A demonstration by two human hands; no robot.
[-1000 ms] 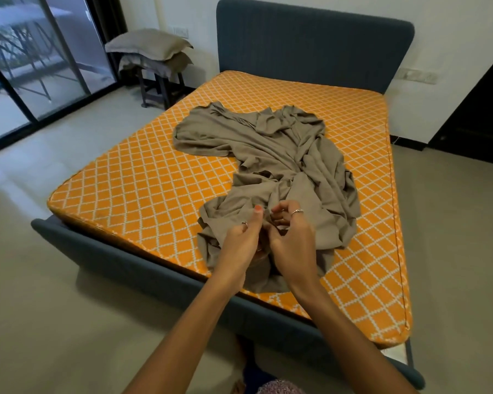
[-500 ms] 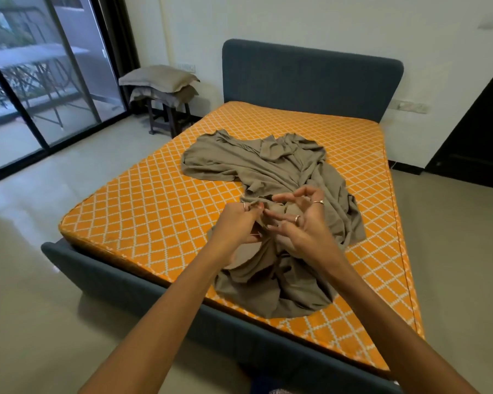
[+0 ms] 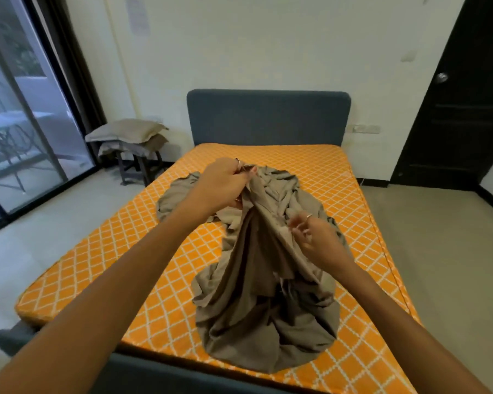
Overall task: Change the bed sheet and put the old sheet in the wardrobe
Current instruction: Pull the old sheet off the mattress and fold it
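Note:
A crumpled taupe bed sheet (image 3: pixel 262 317) lies in a heap down the middle of the bare orange, white-lattice mattress (image 3: pixel 143 251). My left hand (image 3: pixel 225 186) grips an edge of the sheet and holds it raised above the bed, so the cloth hangs down in a taut fold. My right hand (image 3: pixel 316 240) is lower and to the right, its fingers pinching the same edge of cloth. The far part of the sheet is hidden behind my left hand.
The bed has a dark blue frame and headboard (image 3: pixel 268 118). A stool (image 3: pixel 138 166) with stacked taupe pillows stands at the left of the headboard. Glass sliding doors (image 3: pixel 20 143) fill the left wall; a dark door (image 3: pixel 461 103) is at the right.
Both hands were together on the sheet low over the mattress. My left hand has since lifted an edge up and away, and my right hand has slid apart to the right along it.

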